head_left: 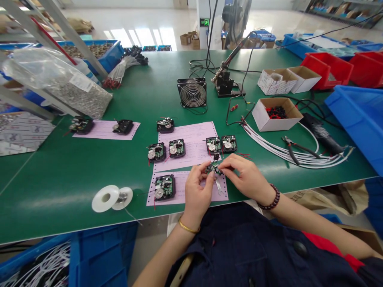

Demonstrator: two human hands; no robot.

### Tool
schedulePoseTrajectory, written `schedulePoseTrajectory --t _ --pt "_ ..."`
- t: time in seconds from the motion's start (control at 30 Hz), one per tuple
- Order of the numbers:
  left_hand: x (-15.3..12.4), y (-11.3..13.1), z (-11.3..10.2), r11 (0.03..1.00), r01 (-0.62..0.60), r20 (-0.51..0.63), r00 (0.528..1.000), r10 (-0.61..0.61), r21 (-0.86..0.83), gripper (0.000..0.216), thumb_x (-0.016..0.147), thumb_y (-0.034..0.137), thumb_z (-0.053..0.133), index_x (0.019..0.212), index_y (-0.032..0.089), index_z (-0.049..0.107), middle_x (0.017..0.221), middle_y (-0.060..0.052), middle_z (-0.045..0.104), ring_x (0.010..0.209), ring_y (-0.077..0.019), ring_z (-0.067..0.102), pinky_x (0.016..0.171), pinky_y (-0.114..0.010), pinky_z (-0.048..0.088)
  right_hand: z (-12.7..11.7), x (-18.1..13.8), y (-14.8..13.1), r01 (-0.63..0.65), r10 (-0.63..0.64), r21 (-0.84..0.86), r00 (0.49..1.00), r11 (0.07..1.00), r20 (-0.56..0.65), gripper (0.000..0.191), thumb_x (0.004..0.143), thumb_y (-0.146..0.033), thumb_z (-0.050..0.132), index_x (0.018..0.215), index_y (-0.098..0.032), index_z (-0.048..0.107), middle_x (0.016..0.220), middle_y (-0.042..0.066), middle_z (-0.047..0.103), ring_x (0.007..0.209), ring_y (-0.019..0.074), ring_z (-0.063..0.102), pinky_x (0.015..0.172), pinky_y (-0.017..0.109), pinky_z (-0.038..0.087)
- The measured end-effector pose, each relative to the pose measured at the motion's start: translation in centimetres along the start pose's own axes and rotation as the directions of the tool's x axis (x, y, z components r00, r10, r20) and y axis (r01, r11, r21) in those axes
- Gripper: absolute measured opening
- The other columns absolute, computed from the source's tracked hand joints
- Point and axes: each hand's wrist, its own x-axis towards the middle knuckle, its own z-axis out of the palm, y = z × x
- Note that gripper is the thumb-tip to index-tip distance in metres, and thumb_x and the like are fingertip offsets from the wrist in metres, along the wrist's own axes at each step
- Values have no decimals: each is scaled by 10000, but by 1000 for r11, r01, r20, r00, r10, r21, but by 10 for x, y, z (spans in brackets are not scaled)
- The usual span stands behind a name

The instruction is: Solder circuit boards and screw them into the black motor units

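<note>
The left hand and right hand pinch one small circuit assembly between their fingertips, over pink paper with punched edges; one open-ended metal wrench shows just beside it. Around them lie eight squarish black plastic modules, six near and two farther left. Farther out, the smooth green table carries one white spool, one pair of pliers, one wire-grilled square fan and three open cardboard boxes.

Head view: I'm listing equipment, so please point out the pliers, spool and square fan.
Pliers [290, 144], head view: on the pivot.
Spool [113, 198], head view: on the larger flange.
Square fan [193, 96], head view: on the grille's middle.
</note>
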Motion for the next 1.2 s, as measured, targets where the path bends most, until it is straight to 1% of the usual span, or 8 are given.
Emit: schedulePoseTrajectory --t 0.1,0.27,0.53,0.7,0.8,0.9,1.13,1.2 --pt "0 0 0 1000 -12 1 1000 12 20 285 951 238 624 1231 212 669 1030 -41 632 822 -144 665 757 -272 571 4 3 3 59 -60 -42 998 997 -25 114 955 -142 602 901 -205 680 868 44 652 882 191 620 813 325 512" --pt "-1 2 -1 998 -40 1 999 40 39 279 948 221 624 1222 203 670 1030 -39 638 832 -141 659 739 -253 556 9 5 7 43 -43 -28 999 999 -6 119 930 -94 620 871 -188 664 839 25 606 804 167 581 717 293 478" --pt "-2 -4 -2 995 -85 17 996 85 60 280 958 228 626 1233 236 674 1034 -32 629 887 -153 643 793 -273 553 15 5 6 -18 20 -42 999 999 46 137 918 -68 599 870 -186 648 862 24 583 820 166 564 725 298 457" --pt "-2 -5 -3 998 -36 11 999 37 -51 292 958 240 628 1247 236 668 1059 -37 623 875 -149 670 801 -278 569 -1 6 10 -74 75 -122 997 990 4 176 868 -141 669 1008 -186 572 956 45 586 855 189 570 750 319 487" --pt "-1 -4 -2 994 2 -21 1000 -4 -113 298 952 234 631 1249 233 664 1063 -32 613 846 -136 685 794 -268 571 -20 7 12 -55 110 -381 986 923 124 143 876 -192 670 1010 -180 621 1003 78 591 945 241 578 871 390 493" --pt "0 -2 -1 992 9 -22 1000 -12 -123 309 945 228 635 1253 234 666 1051 -29 611 838 -136 694 789 -263 569 -26 9 11 47 157 -575 941 817 300 130 880 -220 671 999 -169 681 1028 109 602 994 284 572 905 420 478" --pt "0 -2 -1 996 -1 -42 999 -3 -90 304 938 243 643 1239 228 679 1047 -40 630 836 -148 693 783 -275 578 -6 18 4 217 205 -728 873 650 443 163 940 -197 528 927 -119 670 952 155 653 923 285 620 840 381 477" --pt "0 -1 -1 995 -2 -49 999 -3 -98 300 934 236 644 1231 222 683 1055 -44 635 844 -147 693 783 -272 582 -8 17 4 204 224 -726 867 656 446 147 916 -168 526 923 -114 662 955 167 665 921 293 637 832 383 478"
